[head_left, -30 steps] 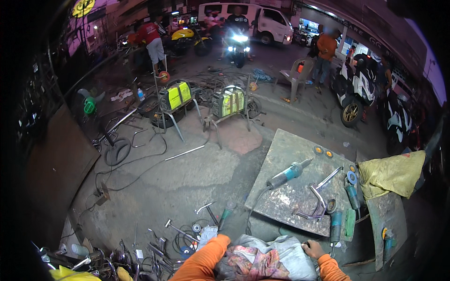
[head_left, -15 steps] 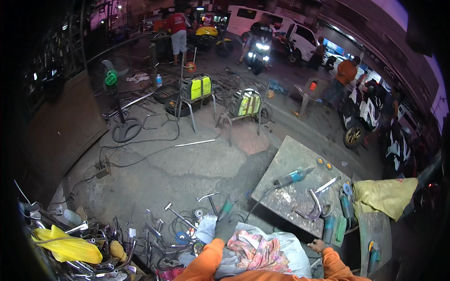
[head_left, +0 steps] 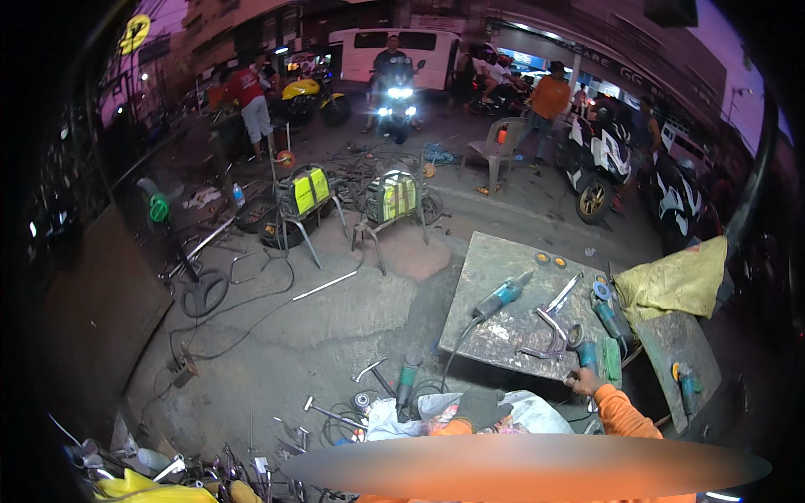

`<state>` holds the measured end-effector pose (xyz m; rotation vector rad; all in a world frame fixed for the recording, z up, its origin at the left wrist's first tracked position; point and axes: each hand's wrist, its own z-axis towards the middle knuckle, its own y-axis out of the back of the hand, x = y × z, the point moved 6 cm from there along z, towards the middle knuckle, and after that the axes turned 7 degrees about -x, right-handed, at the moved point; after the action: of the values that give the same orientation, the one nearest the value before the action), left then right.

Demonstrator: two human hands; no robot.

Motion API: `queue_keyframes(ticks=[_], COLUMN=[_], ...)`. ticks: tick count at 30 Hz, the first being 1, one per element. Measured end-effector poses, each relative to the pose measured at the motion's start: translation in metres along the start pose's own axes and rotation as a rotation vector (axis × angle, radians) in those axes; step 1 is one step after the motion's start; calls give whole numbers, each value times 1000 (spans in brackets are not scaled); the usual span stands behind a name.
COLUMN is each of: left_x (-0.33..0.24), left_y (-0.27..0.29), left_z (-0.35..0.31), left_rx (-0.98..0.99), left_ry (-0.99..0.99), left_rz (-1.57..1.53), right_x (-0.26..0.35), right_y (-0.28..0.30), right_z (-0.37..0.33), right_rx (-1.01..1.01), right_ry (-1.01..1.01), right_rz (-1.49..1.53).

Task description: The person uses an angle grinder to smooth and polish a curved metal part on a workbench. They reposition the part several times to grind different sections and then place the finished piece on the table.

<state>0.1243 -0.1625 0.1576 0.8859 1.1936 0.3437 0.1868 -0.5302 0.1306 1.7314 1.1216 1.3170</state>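
My left hand (head_left: 485,409), in a dark grey glove, is low over the crumpled cloth (head_left: 537,411) at my lap. Its fingers do not show clearly. A teal angle grinder (head_left: 407,382) stands on the ground left of it, apart from the hand. My right hand (head_left: 585,383) is bare, its fingers curled at the near edge of the worktable (head_left: 470,335); what they hold, if anything, is too small to make out. Just beyond it sit a second teal grinder (head_left: 587,356) and a green block (head_left: 611,359). Bent metal tubing (head_left: 553,331) lies on the tabletop.
Another teal grinder (head_left: 503,298) lies on the table, its cord hanging over the edge. Metal parts and a yellow plastic bag (head_left: 147,488) are at lower left. Beyond are two yellow-green welding machines (head_left: 306,191) on stands, a motorcycle (head_left: 397,109) with lit headlights and several people.
My left hand has let go of the grinder and moved right, over the cloth. My right hand has come up to the table edge. The view has tilted up and turned right.
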Motion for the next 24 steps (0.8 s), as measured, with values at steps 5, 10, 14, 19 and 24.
queue_keyframes(ticks=[5,10,14,19,24], left_x=[-2,0,-4,-14,-22], left_y=[0,-2,-1,2,9], left_z=[3,3,5,7,13], left_rx=[-7,-10,2,18,-28], left_ry=[49,125,114,114,69], left_rz=[-12,-69,-42,-41,-99], right_x=[-14,-28,-32,0,184], right_y=[-2,-56,-113,-101,75], right_z=[-14,-38,-64,-83,-34], right_rx=[-84,-52,-27,60,-597], right_ry=[-16,-103,-180,-104,476], right_rz=[41,244,161,154,221])
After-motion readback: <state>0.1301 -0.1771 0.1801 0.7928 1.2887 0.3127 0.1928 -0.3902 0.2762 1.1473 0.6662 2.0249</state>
